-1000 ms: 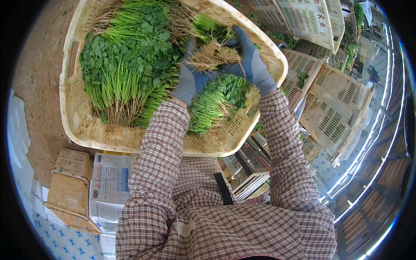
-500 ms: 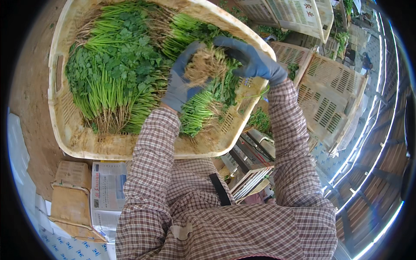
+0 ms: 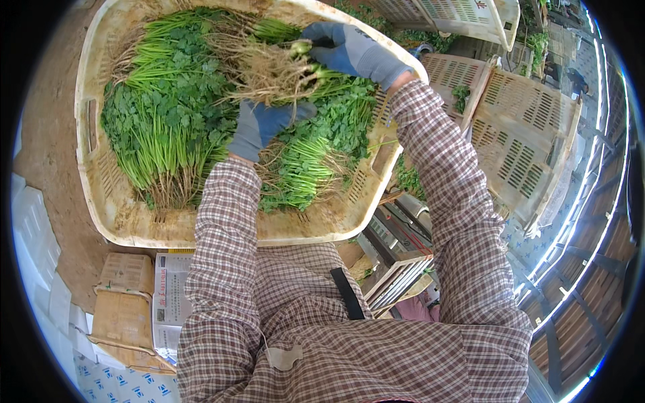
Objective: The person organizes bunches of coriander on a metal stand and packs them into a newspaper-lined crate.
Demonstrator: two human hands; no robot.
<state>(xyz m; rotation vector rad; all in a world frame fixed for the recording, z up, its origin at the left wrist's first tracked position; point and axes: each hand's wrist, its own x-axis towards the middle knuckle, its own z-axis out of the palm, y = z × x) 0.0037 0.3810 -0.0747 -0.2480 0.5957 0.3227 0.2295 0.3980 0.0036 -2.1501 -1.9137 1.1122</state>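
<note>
A large cream plastic crate (image 3: 168, 238) holds many bunches of leafy green herb that looks like coriander (image 3: 168, 134), with pale stems and roots. My gloved right hand (image 3: 349, 50) is closed at the stem end of a rooted coriander bunch (image 3: 269, 70) in the crate's upper middle. Its fingertips press around the stems. My gloved left hand (image 3: 262, 127) lies just below that bunch's roots, thumb stretched to the right; the roots partly hide its other fingers. Nearer me, a smaller bunch (image 3: 306, 174) rests with its roots to the right.
Perforated plastic crates (image 3: 510, 134) stand to the right, and another crate (image 3: 463, 20) is beyond them. A tan basket (image 3: 124, 316) and a newspaper (image 3: 171, 295) are at the lower left. Beside my right arm is a slatted box (image 3: 400, 279).
Both hands have come apart. My right hand has moved left and away from me, my left hand toward me and left. The bunch has shifted left, its roots now spread out.
</note>
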